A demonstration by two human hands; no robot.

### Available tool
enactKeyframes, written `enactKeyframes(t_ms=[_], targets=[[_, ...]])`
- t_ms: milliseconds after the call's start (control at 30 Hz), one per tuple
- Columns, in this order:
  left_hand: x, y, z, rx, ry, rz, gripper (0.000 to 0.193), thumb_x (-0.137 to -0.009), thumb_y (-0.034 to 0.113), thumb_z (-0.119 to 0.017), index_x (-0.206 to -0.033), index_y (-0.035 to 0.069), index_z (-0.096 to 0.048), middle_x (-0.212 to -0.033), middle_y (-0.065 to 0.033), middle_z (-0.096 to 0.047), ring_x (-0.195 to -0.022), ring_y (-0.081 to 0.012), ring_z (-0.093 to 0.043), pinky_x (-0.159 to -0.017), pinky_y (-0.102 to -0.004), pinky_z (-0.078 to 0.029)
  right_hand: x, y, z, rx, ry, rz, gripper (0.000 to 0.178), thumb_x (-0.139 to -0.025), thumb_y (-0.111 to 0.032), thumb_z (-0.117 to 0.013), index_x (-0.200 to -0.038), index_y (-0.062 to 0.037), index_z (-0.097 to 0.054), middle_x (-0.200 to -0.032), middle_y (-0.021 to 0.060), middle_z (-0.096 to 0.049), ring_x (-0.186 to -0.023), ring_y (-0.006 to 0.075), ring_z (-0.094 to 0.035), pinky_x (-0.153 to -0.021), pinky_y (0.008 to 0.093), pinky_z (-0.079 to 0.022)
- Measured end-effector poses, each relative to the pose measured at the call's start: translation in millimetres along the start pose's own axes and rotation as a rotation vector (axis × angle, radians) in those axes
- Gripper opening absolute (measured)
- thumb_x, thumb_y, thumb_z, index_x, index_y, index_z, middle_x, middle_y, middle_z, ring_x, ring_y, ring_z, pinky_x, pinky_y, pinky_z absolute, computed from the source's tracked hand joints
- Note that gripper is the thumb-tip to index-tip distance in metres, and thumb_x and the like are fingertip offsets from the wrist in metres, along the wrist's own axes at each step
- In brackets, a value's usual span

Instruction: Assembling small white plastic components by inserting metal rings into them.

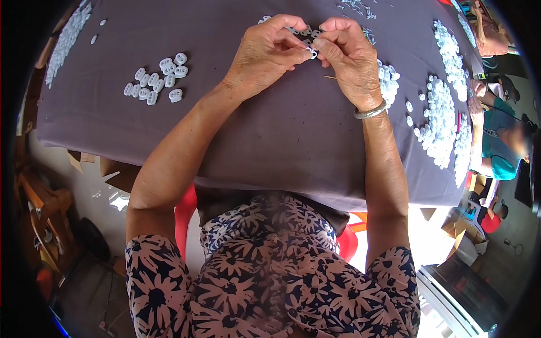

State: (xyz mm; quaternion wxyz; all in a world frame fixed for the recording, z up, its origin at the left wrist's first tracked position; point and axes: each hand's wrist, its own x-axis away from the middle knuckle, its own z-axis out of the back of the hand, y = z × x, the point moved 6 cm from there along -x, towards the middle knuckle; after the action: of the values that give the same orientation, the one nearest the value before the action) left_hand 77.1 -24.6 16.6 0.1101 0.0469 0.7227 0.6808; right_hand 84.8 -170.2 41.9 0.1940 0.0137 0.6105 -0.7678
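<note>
Near the far middle of the table, my left hand (260,59) and my right hand (352,62) meet, both closed in a pinch. Between their fingertips is a small white plastic piece (311,53) with a rounded opening; the fingers cover part of it. More white pieces (306,31) lie just beyond the fingertips, partly hidden. To the left of my left forearm sits a loose group of white oval two-holed pieces, like cord locks (169,67). Beside my right wrist is a heap of similar white pieces (389,81). A thin tan stick (329,77) lies below my right fingers.
A dark cloth covers the table (282,141). Large heaps of white pieces (439,124) lie at the right, another heap (67,42) at the far left. Small thin grey parts (358,8) are scattered at the back. A person in green (496,135) works at the right edge.
</note>
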Motion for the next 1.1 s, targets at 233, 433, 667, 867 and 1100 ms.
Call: enactKeyframes(t_ms=[233, 433, 667, 867, 1100], targets=[[1, -2, 1, -0.043, -0.003, 0.018, 0.041, -0.083, 0.008, -0.072, -0.12, 0.007, -0.054, -0.084, -0.003, -0.068, -0.078, -0.0091, -0.062, -0.065, -0.0233, -0.052, 1, 2, -1, -0.025, -0.007, -0.009, 0.022, -0.089, -0.005, -0.065, -0.108, -0.0034, -0.054, -0.079, -0.0002, -0.063, -0.066, 0.0048, -0.054, -0.059, 0.0188, -0.046], [2, -2, 0, -0.07, 0.058, 0.006, 0.043, -0.081, 0.007, -0.073, -0.119, 0.004, -0.052, -0.083, -0.0043, -0.068, -0.075, -0.0095, -0.062, -0.062, -0.0232, -0.052, 0, 3, 0, 0.038, -0.003, 0.017, 0.023, -0.089, -0.004, -0.065, -0.109, -0.0042, -0.054, -0.079, -0.0011, -0.062, -0.069, 0.0043, -0.054, -0.062, 0.0186, -0.047], [4, -7, -2, -0.097, 0.146, 0.009, 0.039, -0.081, 0.004, -0.072, -0.112, 0.002, -0.049, -0.082, -0.0063, -0.068, -0.075, -0.0104, -0.065, -0.061, -0.0233, -0.054, -5, 10, -1, 0.056, -0.068, -0.034, 0.023, -0.088, -0.003, -0.065, -0.109, -0.0047, -0.056, -0.077, -0.0017, -0.062, -0.067, 0.0039, -0.054, -0.06, 0.0179, -0.046], [5, -10, 0, -0.11, 0.17, -0.021, 0.034, -0.081, 0.002, -0.071, -0.106, 0.001, -0.048, -0.082, -0.0072, -0.068, -0.076, -0.0109, -0.065, -0.062, -0.0243, -0.055, -6, 12, -5, 0.073, -0.102, -0.037, 0.023, -0.087, -0.003, -0.066, -0.108, -0.0053, -0.057, -0.077, -0.0023, -0.061, -0.065, 0.0035, -0.052, -0.057, 0.0172, -0.044], [3, -4, 0, -0.084, 0.194, -0.057, 0.032, -0.078, 0.002, -0.07, -0.1, 0.002, -0.047, -0.08, -0.0088, -0.068, -0.068, -0.0103, -0.062, -0.058, -0.0243, -0.052, -10, 15, -2, 0.083, -0.121, -0.016, 0.018, -0.09, -0.006, -0.063, -0.107, -0.0052, -0.058, -0.079, -0.0022, -0.061, -0.067, 0.0039, -0.052, -0.059, 0.0181, -0.044]])
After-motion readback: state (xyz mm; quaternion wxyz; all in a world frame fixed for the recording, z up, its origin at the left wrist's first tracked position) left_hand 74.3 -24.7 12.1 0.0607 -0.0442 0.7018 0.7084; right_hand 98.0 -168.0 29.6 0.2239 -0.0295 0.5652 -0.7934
